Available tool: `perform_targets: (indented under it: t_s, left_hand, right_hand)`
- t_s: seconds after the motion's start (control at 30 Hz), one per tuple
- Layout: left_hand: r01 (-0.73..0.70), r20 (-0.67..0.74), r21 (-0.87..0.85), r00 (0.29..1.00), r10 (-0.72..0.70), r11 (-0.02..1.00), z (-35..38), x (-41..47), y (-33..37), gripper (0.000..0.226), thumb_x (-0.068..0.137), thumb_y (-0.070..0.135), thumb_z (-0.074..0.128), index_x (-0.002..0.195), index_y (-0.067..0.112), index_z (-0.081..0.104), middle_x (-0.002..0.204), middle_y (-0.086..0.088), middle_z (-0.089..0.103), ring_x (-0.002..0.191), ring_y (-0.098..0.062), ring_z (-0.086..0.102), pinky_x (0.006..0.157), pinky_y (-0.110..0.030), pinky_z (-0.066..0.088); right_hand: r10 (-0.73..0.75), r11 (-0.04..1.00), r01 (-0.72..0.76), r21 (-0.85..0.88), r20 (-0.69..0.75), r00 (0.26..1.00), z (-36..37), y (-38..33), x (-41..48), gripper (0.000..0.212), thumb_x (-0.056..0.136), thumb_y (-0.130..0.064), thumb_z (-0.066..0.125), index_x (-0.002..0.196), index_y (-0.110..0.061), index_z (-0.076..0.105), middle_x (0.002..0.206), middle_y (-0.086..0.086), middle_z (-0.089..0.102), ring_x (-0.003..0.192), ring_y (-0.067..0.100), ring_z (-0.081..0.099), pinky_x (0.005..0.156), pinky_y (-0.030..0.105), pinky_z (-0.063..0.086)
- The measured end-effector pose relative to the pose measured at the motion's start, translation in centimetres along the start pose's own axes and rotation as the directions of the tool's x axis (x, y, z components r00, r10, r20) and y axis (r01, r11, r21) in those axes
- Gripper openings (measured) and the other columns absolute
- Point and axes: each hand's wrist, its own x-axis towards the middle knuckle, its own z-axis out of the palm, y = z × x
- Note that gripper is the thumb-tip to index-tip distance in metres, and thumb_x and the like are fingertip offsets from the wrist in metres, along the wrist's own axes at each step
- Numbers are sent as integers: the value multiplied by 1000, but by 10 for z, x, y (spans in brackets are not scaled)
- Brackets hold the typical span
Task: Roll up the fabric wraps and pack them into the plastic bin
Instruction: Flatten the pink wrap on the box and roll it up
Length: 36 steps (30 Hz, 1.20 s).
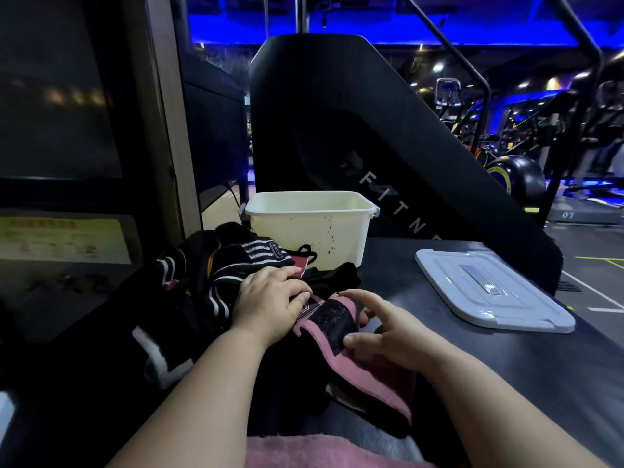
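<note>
left hand [270,300] presses pink wrap [341,364] | right hand [391,332] thumb touches it | plastic bin [304,231] behind

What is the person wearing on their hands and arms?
Nothing that shows. The left hand and the right hand are bare, with no gloves, rings or watch in view. The forearms are bare too, with no sleeves down to the picture's edge. The fingernails look short and plain.
</note>
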Motion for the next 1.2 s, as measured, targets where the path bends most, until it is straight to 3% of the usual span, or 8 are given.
perform_targets:
  t_s: [0.17,0.27,0.43,0.57,0.67,0.8,0.93,1.2]
  left_hand:
    - [1,8,12,1000,-1,1000,-1,0,1,26,97,47,47,116,46,65,145,26,41,134,-6,31,109,-29,15]
    - [2,7,13,1000,-2,1000,-1,-1,1,26,97,46,47,115,46,65,145,25,42,134,-7,31,109,-29,15]
    - [7,26,20,1000,-8,1000,-2,0,2,25,97,43,48,115,46,65,145,25,41,133,-10,32,107,-28,16]
    - [16,27,9,1000,-16,1000,1,1,-1,31,95,27,52,115,47,65,145,24,42,132,-11,34,107,-28,16]
    - [2,9,-7,1000,-2,1000,0,1,-3,25,97,38,51,115,47,66,143,23,45,131,-12,37,106,-29,19]
    - [26,31,-73,999,-24,997,-1,1,-8,26,98,44,47,117,45,65,144,23,44,133,-13,36,110,-32,19]
    - [75,47,-80,996,-71,994,0,3,-13,27,97,37,50,122,42,60,148,22,39,135,-13,33,112,-33,17]
    - [44,-66,-128,996,-53,991,2,4,-17,57,76,-4,49,110,36,70,136,16,57,125,-17,50,107,-32,34]
  right_hand:
    - [-31,998,30,51,5,1000,5,5,5,82,74,-29,84,124,-67,30,110,-17,53,79,-8,55,85,19,45]
    - [-62,997,61,-57,-19,998,9,5,7,62,73,-32,84,125,-43,51,109,-21,55,92,-5,54,84,15,43]
    - [-80,984,57,-166,-136,987,12,14,13,50,70,-43,83,113,-33,59,115,-9,46,96,9,52,83,23,43]
    - [-169,984,152,-96,-209,963,17,14,14,37,69,-29,86,97,-30,61,122,-19,47,104,3,52,90,21,43]
    - [-162,986,167,3,-219,962,21,12,15,33,71,-17,85,97,-22,65,114,-20,61,103,3,60,90,20,48]
    - [-89,973,123,193,-177,980,21,11,14,33,73,-7,83,74,-14,51,88,-10,72,77,3,60,72,24,48]
    - [-50,961,91,262,-160,986,15,7,11,32,74,-9,81,71,-14,50,60,-7,45,55,2,40,51,19,34]
    - [-80,902,103,419,-74,994,10,9,10,36,80,3,74,96,-28,66,80,-11,65,77,6,59,76,24,49]
